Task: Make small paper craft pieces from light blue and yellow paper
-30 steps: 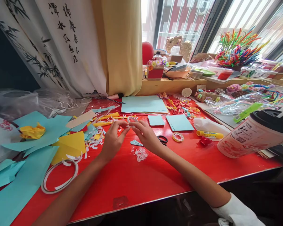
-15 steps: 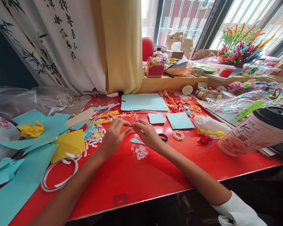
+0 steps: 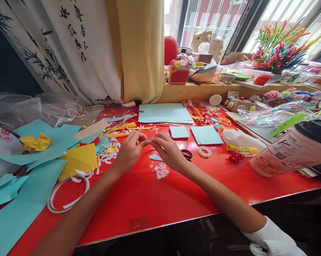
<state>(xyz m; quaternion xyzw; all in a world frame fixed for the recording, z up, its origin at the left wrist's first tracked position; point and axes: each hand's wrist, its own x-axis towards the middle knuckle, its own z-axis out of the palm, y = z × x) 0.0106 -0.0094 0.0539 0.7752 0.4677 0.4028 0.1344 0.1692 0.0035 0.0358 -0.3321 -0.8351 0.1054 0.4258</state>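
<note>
My left hand (image 3: pixel 131 148) and my right hand (image 3: pixel 167 148) meet fingertip to fingertip above the red table (image 3: pixel 149 199). Both are closed in a pinch; whatever is between the fingers is too small or hidden to name. Just below them lie a small folded blue paper piece (image 3: pixel 155 157) and a heap of white scraps (image 3: pixel 161 170). Black-handled scissors (image 3: pixel 186 154) are partly covered by my right hand. Beyond sit a small stack of blue paper squares (image 3: pixel 179 132) and a larger stack (image 3: pixel 207 135). A small tape roll (image 3: pixel 204 152) rests to the right.
At left are blue sheets (image 3: pixel 43 177), yellow paper (image 3: pixel 80 160), a large tape roll (image 3: pixel 50 199) and paper shreds (image 3: pixel 109 151). On the right stand a lidded cup (image 3: pixel 277 156) and a yellow glue stick (image 3: pixel 241 149). Blue sheets (image 3: pixel 164 113) lie at the back.
The view has shifted slightly, so the table things appear a little further right and higher. My hands stay together; the left fingers are bent a little differently.
</note>
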